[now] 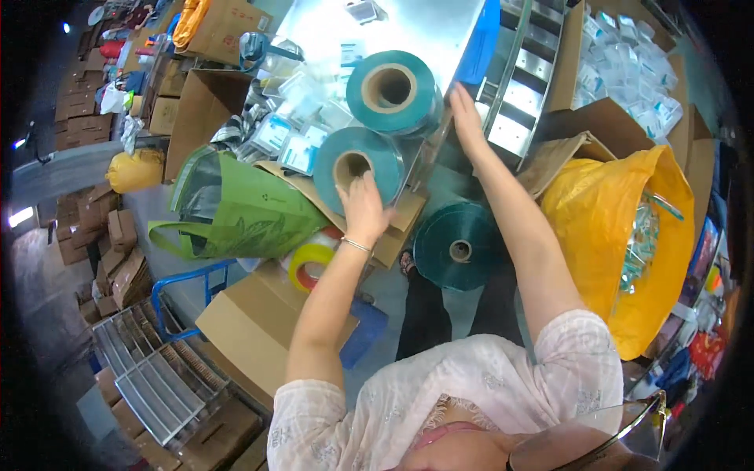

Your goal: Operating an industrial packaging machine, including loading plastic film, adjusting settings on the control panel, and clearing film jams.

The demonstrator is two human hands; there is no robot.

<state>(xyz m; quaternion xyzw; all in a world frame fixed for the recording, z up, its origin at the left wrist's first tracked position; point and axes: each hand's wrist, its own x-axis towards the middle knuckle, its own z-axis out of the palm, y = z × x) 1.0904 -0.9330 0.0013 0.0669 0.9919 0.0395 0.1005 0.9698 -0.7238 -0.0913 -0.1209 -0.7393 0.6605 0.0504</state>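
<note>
Two rolls of teal plastic film stand on end at the metal table's near edge. My left hand lies against the nearer film roll, its fingertips at the rim of the cardboard core and its thumb spread. Behind it is the farther film roll, with nobody touching it. My right hand reaches out with straight fingers beside the table's right edge, close to a blue panel; whether it touches anything is unclear. Below, a larger dark teal roll stands by my legs.
Clear plastic packs are piled left of the rolls on the metal table. A green bag and an open carton are at left. On the right are a conveyor, a yellow sack and a carton of packs.
</note>
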